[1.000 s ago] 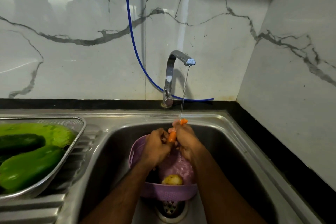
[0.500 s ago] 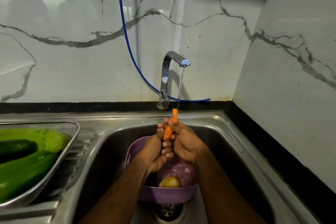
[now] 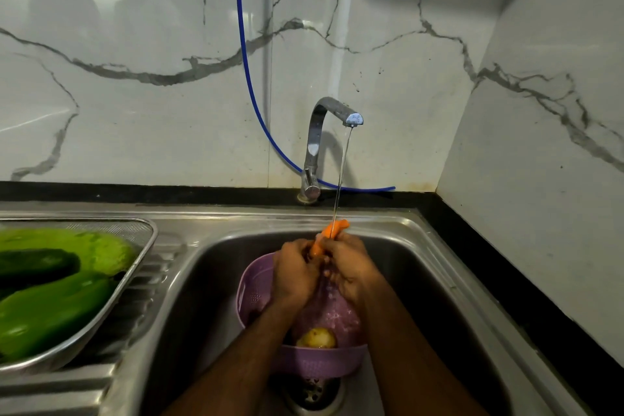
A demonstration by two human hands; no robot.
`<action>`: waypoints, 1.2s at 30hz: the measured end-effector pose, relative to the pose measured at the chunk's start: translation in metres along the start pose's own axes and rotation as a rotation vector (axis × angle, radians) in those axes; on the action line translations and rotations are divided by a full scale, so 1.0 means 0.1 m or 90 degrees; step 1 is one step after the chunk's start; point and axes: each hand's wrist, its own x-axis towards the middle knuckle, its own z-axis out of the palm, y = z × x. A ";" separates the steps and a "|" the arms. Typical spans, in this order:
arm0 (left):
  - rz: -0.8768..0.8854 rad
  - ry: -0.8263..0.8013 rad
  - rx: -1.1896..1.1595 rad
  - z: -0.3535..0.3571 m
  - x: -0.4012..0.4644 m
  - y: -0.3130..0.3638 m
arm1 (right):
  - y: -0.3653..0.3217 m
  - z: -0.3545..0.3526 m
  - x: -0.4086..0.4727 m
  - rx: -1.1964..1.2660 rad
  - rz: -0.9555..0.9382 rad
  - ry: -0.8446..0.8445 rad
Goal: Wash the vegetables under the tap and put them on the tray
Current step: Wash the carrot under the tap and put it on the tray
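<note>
Carrot (image 3: 329, 234): one, gripped between the left hand (image 3: 295, 275) and right hand (image 3: 349, 268), fingers curled round it, its tip held under the thin stream from the single tap (image 3: 320, 142) over the sink (image 3: 422, 280). One lilac colander (image 3: 256, 284) is seen below the hands, with one potato (image 3: 316, 338) in it. One steel tray (image 3: 135, 267) is set on the drainboard at left, with three green vegetables (image 3: 50, 311) laid in it. One blue hose (image 3: 250, 78) is hung down the wall. No writing can be read.
</note>
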 end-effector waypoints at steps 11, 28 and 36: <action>0.049 -0.038 0.000 -0.01 0.01 0.09 | -0.07 -0.08 -0.05 0.083 0.027 0.064; -0.291 -0.277 -0.356 -0.18 0.03 -0.07 | -0.04 0.06 -0.07 0.027 0.015 -0.042; -0.153 -0.149 -0.122 -0.14 0.02 -0.11 | -0.02 0.09 -0.09 -0.039 -0.005 -0.055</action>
